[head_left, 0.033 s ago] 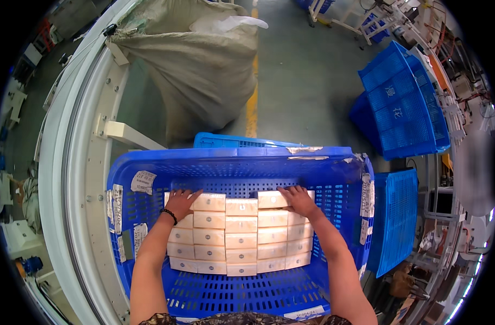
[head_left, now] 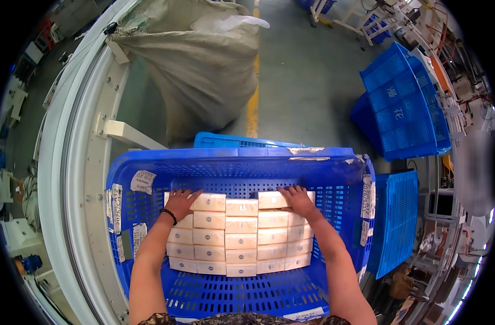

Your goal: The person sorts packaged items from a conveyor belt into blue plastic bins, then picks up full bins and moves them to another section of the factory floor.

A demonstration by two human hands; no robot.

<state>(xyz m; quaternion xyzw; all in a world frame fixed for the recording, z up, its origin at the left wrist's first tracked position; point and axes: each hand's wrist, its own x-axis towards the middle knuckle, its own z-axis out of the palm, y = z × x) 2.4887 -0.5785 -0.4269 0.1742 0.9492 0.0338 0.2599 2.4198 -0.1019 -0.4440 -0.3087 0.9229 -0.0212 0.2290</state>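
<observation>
Rows of small white and pale-orange packs (head_left: 241,224), stacked in columns, sit inside a deep blue plastic crate (head_left: 220,154). At the far left end of the stack, my left hand (head_left: 181,204), with a dark bead bracelet on its wrist, is closed over a pack, fingers at its far edge. My right hand (head_left: 298,201) grips a pack (head_left: 270,199) at the far right end, its fingers over the far edge and its thumb on the near side. Both hands cover parts of the packs beneath them. The middle column stands slightly lower at the far side than its neighbours.
A pale metal frame (head_left: 104,130) runs along the left. Beyond the crate hangs a large beige sack (head_left: 204,70), and a lighter blue crate (head_left: 226,140) shows behind the rim. More blue crates (head_left: 396,105) stand at the right beside a machine rack. A yellow line marks the floor.
</observation>
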